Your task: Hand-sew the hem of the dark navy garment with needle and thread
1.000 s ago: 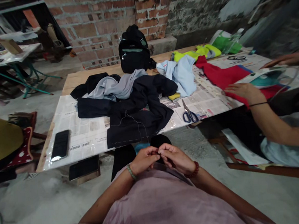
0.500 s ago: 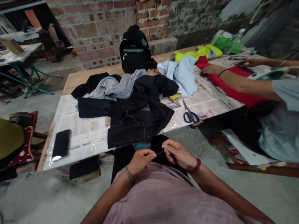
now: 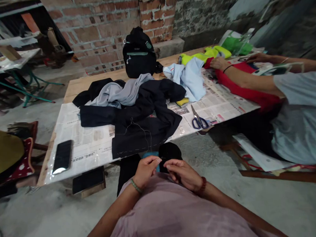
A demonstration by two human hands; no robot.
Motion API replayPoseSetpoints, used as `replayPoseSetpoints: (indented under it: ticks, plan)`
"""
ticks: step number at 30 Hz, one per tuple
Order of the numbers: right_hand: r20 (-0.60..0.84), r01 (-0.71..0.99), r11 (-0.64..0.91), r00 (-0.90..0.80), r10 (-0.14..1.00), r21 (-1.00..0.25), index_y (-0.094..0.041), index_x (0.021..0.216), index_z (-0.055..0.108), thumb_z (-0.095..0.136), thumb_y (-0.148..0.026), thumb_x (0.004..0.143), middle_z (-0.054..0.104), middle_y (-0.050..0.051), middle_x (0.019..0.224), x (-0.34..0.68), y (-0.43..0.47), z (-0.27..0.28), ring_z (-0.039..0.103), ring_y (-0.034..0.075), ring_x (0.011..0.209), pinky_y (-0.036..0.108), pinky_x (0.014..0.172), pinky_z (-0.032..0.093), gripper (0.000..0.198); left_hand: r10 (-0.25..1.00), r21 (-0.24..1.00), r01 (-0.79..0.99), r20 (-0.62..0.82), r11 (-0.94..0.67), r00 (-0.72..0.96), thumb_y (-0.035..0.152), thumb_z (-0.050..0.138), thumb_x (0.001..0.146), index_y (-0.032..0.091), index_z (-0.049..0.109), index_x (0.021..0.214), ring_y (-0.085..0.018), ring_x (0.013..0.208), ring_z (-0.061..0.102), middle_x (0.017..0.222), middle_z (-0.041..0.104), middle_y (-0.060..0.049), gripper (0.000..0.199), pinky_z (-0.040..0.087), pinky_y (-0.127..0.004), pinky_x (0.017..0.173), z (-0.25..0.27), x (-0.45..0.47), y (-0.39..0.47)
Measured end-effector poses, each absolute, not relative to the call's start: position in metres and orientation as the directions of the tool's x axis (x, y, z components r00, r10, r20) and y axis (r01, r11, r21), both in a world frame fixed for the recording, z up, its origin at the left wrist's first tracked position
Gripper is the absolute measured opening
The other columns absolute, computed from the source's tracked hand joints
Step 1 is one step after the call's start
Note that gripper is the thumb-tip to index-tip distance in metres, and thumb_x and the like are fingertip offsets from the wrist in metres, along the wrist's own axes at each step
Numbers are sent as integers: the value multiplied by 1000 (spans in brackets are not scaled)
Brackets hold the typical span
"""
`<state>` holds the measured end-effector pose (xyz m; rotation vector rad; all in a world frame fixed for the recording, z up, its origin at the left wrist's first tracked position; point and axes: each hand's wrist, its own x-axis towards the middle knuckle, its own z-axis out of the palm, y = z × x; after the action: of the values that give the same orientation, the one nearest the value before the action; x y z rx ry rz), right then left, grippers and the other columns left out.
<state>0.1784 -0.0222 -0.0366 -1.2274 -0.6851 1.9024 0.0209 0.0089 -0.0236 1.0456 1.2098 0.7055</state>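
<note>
My left hand [image 3: 148,171] is in front of my lap, thumb and forefinger pinched on a fine thread; a tiny pale bit shows at the fingertips. Close beside it on the right, my right hand [image 3: 186,174] has its fingers curled and pinched too, seemingly on the same thread. Whether a needle is there is too small to see. Just beyond both hands, a dark navy garment [image 3: 132,139] lies at the table's edge, with a line of white stitches along its hem. Loose white thread [image 3: 141,125] trails over the cloth down towards my hands.
Blue-handled scissors [image 3: 200,121] and a phone [image 3: 63,157] lie on the newspaper-covered table [image 3: 92,136]. Behind are a grey garment [image 3: 114,94], a light blue garment [image 3: 190,78] and a black backpack [image 3: 140,55]. At right, a co-worker's hands [image 3: 220,63] are on red cloth [image 3: 235,86].
My hands have shifted slightly: the left fingertips are raised and the right hand is lower, its fingers more curled. The view has moved a little. The co-worker's arms have shifted over the red cloth.
</note>
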Motion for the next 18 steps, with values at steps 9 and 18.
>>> replayPoseSetpoints:
  ticks: [9, 18]
  plan:
    - [-390, -256, -393, -62, 919, -883, -18, 82, 51, 66, -31, 62, 47, -7, 57, 170, -15, -36, 40, 4, 37, 15, 32, 27, 28, 910, 934, 206, -336, 290, 242, 39, 56, 69, 14, 61, 69, -5, 41, 38, 45, 42, 6, 25, 32, -18, 41, -17, 21, 5]
    - [-151, 151, -152, 19, 988, -977, -19, 72, 60, 56, -31, 74, 52, -1, 59, 173, -14, -40, 43, 8, 45, 21, 42, 34, 13, 887, 925, 153, -377, 347, 266, 37, 57, 69, 14, 59, 67, -4, 39, 36, 42, 41, 7, 23, 28, -17, 40, -22, 21, 7]
